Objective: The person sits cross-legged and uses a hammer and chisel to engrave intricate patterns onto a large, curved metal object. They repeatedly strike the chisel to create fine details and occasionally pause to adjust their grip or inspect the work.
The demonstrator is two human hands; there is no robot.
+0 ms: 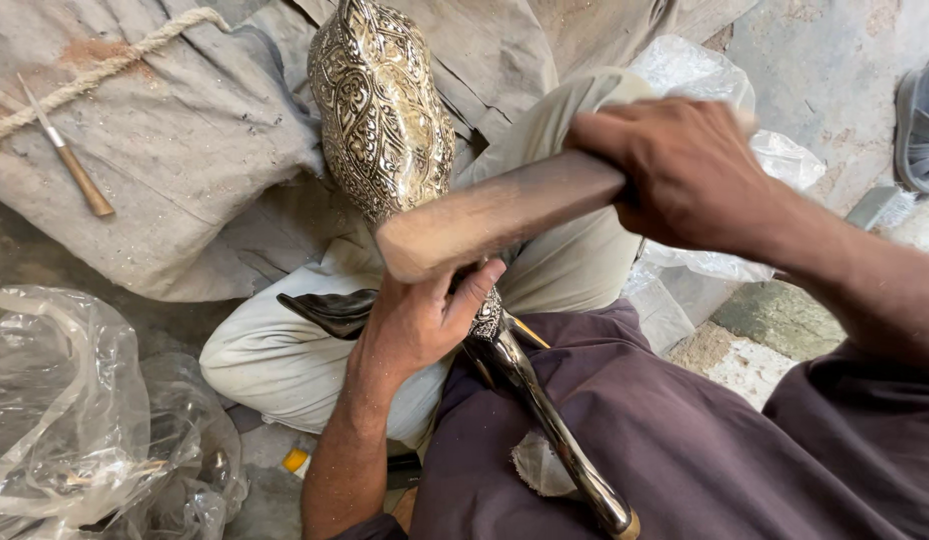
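Observation:
An ornate engraved metal vessel, shiny and gold-silver, lies across my lap with its narrow neck toward me. My left hand grips it at the neck, fingers wrapped around, next to a dark curved metal handle. My right hand is closed around a wooden mallet, which is blurred with motion and hangs just above the left hand and the neck. A long polished metal spout or stem runs from the neck down over my dark purple garment.
Grey cloth covers the ground ahead, with a rope and a wooden-handled tool on it. Crumpled clear plastic bags lie at lower left, more plastic behind my right hand. A sandal sits at far right.

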